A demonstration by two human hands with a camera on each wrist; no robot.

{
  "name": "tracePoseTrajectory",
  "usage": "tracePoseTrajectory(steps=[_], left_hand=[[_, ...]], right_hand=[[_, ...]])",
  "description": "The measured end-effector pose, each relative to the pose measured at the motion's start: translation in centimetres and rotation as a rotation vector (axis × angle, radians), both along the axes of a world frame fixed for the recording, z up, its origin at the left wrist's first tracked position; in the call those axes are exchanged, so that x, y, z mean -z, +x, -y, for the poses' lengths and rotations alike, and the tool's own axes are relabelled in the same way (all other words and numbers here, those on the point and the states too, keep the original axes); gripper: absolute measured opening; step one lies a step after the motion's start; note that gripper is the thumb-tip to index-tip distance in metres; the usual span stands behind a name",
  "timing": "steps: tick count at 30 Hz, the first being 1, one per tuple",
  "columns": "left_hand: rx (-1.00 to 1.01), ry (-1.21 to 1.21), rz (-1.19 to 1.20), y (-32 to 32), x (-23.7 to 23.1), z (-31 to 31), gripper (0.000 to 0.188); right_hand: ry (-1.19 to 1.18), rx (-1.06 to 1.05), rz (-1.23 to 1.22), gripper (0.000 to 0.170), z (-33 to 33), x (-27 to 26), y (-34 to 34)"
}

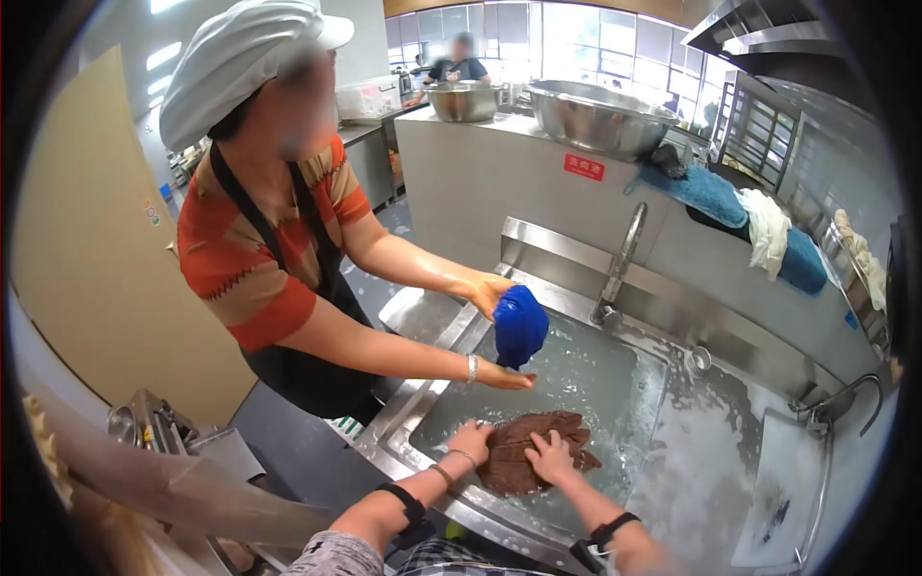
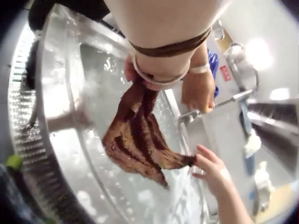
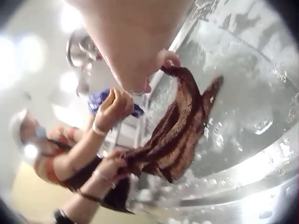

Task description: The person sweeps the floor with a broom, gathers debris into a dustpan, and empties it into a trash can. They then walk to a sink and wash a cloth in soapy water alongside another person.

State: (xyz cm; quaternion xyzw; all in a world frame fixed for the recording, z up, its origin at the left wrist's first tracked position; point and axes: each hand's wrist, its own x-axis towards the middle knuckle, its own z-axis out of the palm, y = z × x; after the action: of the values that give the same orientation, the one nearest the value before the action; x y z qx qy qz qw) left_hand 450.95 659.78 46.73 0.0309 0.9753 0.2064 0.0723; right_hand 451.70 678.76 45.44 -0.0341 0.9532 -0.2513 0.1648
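A wet brown towel (image 1: pixel 509 470) hangs in loose folds over the water of a metal sink (image 1: pixel 386 444). My left hand (image 1: pixel 470 442) grips one end of it, on the side toward the other person. At the opposite end, my right hand (image 1: pixel 552 459) pinches a corner between thumb and fingers, seen best in the left wrist view. The towel (image 3: pixel 177 126) sags between both hands in the right wrist view. Just beyond my left hand, another person (image 1: pixel 279 221) holds a bunched blue cloth (image 1: pixel 521 326) above the same sink.
A faucet (image 1: pixel 624 259) rises at the sink's back edge. On the low wall behind stand two large metal bowls (image 1: pixel 600 120), with blue towels (image 1: pixel 706 197) and a white cloth (image 1: pixel 766 230) draped farther right. Another faucet (image 1: pixel 816 422) stands at the far right.
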Motion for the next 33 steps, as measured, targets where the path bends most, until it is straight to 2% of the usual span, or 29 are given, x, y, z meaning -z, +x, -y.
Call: tracePoseTrajectory(steps=[3,4,6,7,9,10,11,13,14,16,18,20,21,23,24,26,27,28,29,30,32,33], left_hand=[[0.132,-0.201,0.144,-0.6,2.9,-0.7,0.036],[0.14,-0.202,0.147,-0.8,3.9,-0.7,0.036],[0.163,-0.172,0.344,-1.6,5.4,-0.7,0.038],[0.165,-0.173,0.34,-1.7,5.7,-1.1,0.038],[0.105,-0.219,0.135,-1.6,5.8,-2.3,0.049],[0.231,-0.181,0.016,-1.1,4.5,-2.8,0.057],[0.231,-0.178,0.019,-0.4,3.1,-3.3,0.057],[0.507,-0.01,-0.235,0.6,-0.1,-4.4,0.059],[0.512,-0.014,-0.236,0.9,-0.8,-4.8,0.059],[0.707,0.386,-0.393,0.8,-1.7,-5.6,0.049],[0.734,0.418,-0.326,-0.3,0.4,-6.2,0.044],[0.756,0.482,-0.211,-1.0,0.5,-6.6,0.032],[0.753,0.479,-0.218,-1.2,0.1,-6.6,0.032],[0.879,0.347,-0.038,-1.9,-0.7,-6.7,0.038],[0.877,0.344,-0.053,-2.1,-1.0,-6.7,0.038],[0.756,0.141,-0.149,-1.8,-0.8,-6.3,0.049],[0.754,0.14,-0.154,-1.7,-0.3,-5.7,0.049],[0.668,-0.029,-0.045,-1.9,0.5,-5.0,0.054],[0.577,-0.196,0.064,-2.1,1.5,-4.5,0.058],[0.579,-0.199,0.06,-2.4,2.8,-4.4,0.058],[0.423,-0.041,0.437,-3.1,5.9,-3.9,0.06],[0.427,-0.049,0.44,-3.9,8.2,-3.7,0.06]], right_hand=[[0.179,-0.027,-0.033,0.041,3.0,1.7,-0.7],[0.178,-0.02,-0.029,0.041,3.2,2.7,-0.9],[0.292,-0.156,0.107,0.034,3.6,4.7,-1.9],[0.292,-0.153,0.103,0.034,3.9,5.2,-2.4],[0.445,-0.333,0.248,0.037,4.0,6.1,-3.1],[0.383,-0.31,0.128,0.03,3.8,6.1,-2.6],[0.385,-0.311,0.133,0.03,3.7,6.0,-2.8],[0.193,-0.319,0.12,0.028,3.4,4.8,-3.4],[0.135,-0.318,0.103,0.029,3.2,4.4,-3.5],[0.12,-0.333,0.05,0.029,2.9,4.6,-3.3],[0.144,-0.36,0.009,0.029,2.8,5.2,-3.1],[0.18,-0.401,-0.047,0.03,2.6,6.2,-3.3],[0.199,-0.436,-0.082,0.03,2.4,7.1,-3.5],[0.252,-0.542,-0.222,0.03,1.7,11.1,-3.5],[0.272,-0.577,-0.29,0.03,0.9,13.1,-3.6],[0.294,-0.595,-0.383,0.031,-0.6,15.8,-3.6],[0.243,-0.499,-0.286,0.029,-1.2,13.5,-3.2],[0.193,-0.397,-0.199,0.027,-1.5,9.9,-2.7],[0.088,-0.195,-0.011,0.024,-1.8,7.2,-2.4],[0.086,-0.192,-0.015,0.024,-2.1,7.1,-2.8],[0.05,0.189,0.133,0.019,-2.7,7.2,-3.1],[0.043,0.194,0.135,0.019,-2.5,6.4,-3.2]])
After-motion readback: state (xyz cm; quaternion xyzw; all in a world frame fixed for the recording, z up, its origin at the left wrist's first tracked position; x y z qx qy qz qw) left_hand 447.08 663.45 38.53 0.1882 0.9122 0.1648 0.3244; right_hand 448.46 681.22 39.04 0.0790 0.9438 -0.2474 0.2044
